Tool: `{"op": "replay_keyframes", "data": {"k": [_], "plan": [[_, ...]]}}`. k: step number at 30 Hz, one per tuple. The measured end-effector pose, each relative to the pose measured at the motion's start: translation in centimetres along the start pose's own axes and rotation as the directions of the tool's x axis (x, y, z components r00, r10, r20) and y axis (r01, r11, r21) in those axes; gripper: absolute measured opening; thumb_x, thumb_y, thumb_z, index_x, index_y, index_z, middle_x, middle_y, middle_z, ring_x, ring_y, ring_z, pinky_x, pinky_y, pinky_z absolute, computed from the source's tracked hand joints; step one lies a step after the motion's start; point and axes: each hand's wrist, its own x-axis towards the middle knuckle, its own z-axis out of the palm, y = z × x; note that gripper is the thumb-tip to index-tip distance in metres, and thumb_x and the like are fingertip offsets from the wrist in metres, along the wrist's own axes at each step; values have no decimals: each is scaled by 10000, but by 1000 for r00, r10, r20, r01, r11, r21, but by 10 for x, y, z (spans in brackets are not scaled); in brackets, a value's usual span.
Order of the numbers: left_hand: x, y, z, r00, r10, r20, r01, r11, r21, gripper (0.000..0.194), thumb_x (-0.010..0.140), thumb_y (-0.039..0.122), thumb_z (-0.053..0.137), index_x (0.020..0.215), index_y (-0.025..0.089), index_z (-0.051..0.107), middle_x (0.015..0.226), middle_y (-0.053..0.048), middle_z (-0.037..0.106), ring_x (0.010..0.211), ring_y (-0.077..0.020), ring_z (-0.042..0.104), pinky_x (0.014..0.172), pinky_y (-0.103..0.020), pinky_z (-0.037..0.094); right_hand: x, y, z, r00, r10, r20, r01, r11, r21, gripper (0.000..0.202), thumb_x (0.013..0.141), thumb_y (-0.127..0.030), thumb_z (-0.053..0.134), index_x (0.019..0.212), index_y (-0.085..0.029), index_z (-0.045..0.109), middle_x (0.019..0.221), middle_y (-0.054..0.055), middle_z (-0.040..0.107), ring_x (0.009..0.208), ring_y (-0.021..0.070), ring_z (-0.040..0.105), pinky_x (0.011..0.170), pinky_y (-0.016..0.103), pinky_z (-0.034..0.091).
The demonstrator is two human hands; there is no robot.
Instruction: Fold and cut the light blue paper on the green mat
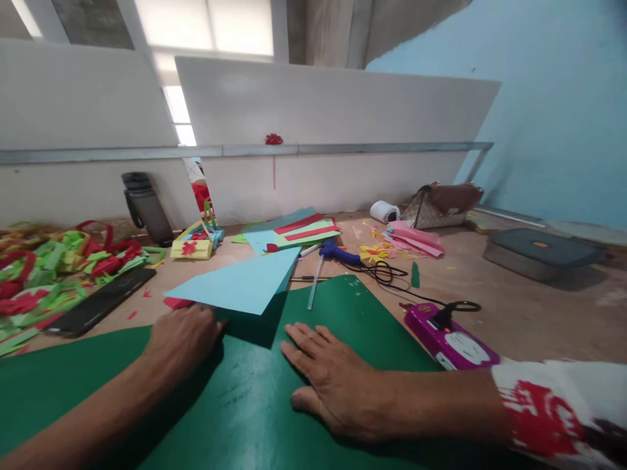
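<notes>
A light blue sheet of paper (240,282) rises at an angle above the green mat (245,398), casting a shadow on it. My left hand (186,336) is at the sheet's near left edge with its fingers curled; a bit of red paper (177,303) shows just behind the knuckles. Whether those fingers pinch anything is hidden. My right hand (337,385) lies palm down on the mat, fingers spread, holding nothing. Beyond it are a clear glue stick (315,284) and a blue glue gun (340,253) with a black cord.
At the left lie a black phone (100,303) and a heap of paper strips (49,274), with a dark bottle (149,209) behind. A purple power strip (450,336), a lidded container (543,254), a handbag (435,205) and pink paper (415,238) are at the right.
</notes>
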Motion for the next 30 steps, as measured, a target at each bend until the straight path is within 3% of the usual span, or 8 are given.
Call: {"op": "replay_keyframes", "data": {"k": [2, 5, 9, 14, 17, 21, 25, 30], "plan": [[-15, 2, -9, 999, -9, -48, 18, 983, 181, 336, 876, 319, 446, 679, 120, 632, 655, -172, 609, 675, -379, 612, 538, -454, 458, -4, 6, -1, 996, 92, -1, -92, 995, -47, 663, 913, -483, 384, 1438, -91, 289, 1515, 198, 160, 1397, 321, 102, 1110, 525, 146], [-21, 9, -16, 971, 164, -173, -89, 923, 375, 333, 914, 293, 394, 895, 86, 655, 907, -224, 627, 876, -395, 589, 719, -517, 455, 2, 13, -1, 986, 157, -64, -165, 974, -153, 596, 922, -411, 399, 1392, -46, 372, 1478, 238, 247, 1374, 349, 191, 1088, 533, 217], [2, 17, -6, 948, 313, -49, -301, 938, 175, 414, 895, 107, 351, 1287, 84, 483, 1308, -214, 491, 1161, -371, 475, 975, -544, 327, 8, 12, 5, 978, 124, -167, -157, 967, -203, 494, 893, -338, 478, 1295, -51, 494, 1398, 265, 387, 1307, 381, 337, 1028, 533, 323], [37, 16, -2, 943, 332, 32, -333, 943, 16, 402, 920, 302, 433, 1310, 203, 457, 1261, -103, 564, 1078, -261, 561, 853, -367, 477, 19, 8, -21, 978, 157, -139, -181, 967, -179, 228, 832, -237, 556, 993, -127, 674, 1089, 199, 644, 1016, 344, 603, 811, 442, 491], [48, 20, -2, 939, 343, 27, -343, 939, -20, 426, 916, 406, 444, 1296, 217, 470, 1259, -112, 548, 1078, -264, 552, 837, -364, 481, 51, 22, -62, 967, 168, -191, -196, 970, -143, 228, 918, -207, 441, 1026, -186, 641, 1021, 65, 669, 950, 207, 623, 818, 330, 485], [47, 35, 11, 945, 327, -4, -327, 945, -21, 316, 934, 368, 399, 1164, 229, 565, 1157, -110, 564, 1049, -276, 534, 784, -372, 490, 111, 55, -103, 953, 222, -205, -256, 953, -161, 316, 892, -339, 546, 1148, -154, 556, 1144, 74, 581, 954, 207, 594, 794, 403, 509], [41, 46, 21, 953, 297, -59, -299, 954, -14, 289, 956, 293, 343, 1123, 210, 564, 1138, -113, 557, 1057, -269, 513, 804, -389, 485, 161, 72, -105, 978, 135, -160, -168, 962, -216, 323, 887, -329, 554, 1161, -159, 552, 1167, 76, 570, 965, 210, 589, 794, 401, 509], [38, 48, 20, 918, 392, -62, -392, 920, 22, 211, 937, 188, 390, 1074, 167, 549, 1107, -113, 568, 977, -242, 545, 815, -387, 486, 212, 56, -105, 989, -14, -148, -30, 957, -287, 330, 894, -328, 545, 1182, -168, 535, 1183, 85, 559, 986, 209, 581, 816, 420, 501]]}}
